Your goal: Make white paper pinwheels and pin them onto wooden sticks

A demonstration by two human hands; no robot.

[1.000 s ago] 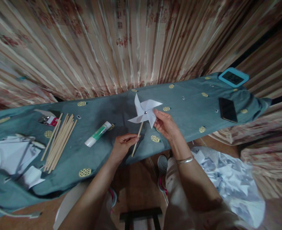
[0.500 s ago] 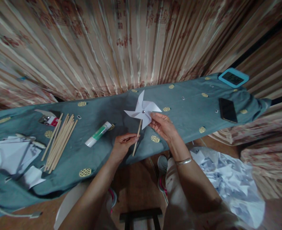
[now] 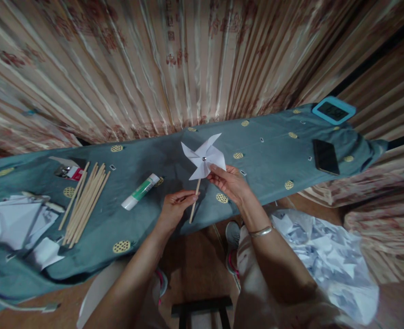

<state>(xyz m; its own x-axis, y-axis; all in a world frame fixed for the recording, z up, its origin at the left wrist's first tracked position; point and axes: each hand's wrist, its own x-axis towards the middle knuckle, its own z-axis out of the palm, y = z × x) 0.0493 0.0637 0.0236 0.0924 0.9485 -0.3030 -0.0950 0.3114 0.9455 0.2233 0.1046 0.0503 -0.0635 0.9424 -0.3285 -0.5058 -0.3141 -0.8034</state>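
A white paper pinwheel (image 3: 202, 153) with a shiny pin at its centre is held over the table, mounted on a thin wooden stick (image 3: 195, 201). My left hand (image 3: 175, 208) pinches the stick below the blades, between thumb and fingers. At the pinwheel's lower right blade, my right hand (image 3: 231, 180) is closed, its thumb on the front of the paper and the fingers behind. A silver bangle (image 3: 262, 232) circles the right wrist. Left of my left hand lies a green and white glue tube (image 3: 140, 192).
Several wooden sticks (image 3: 85, 205) lie at the left, beside a small red packet (image 3: 73, 172) and white paper pieces (image 3: 23, 219). On the right are a phone (image 3: 326, 156) and a blue digital clock (image 3: 334, 110). A plastic bag of paper shapes (image 3: 328, 256) stands below the table's right side.
The pinwheel's blades have turned about the pin, and my right hand has shifted slightly left and its thumb now lies over a blade. My left hand keeps its place on the stick.
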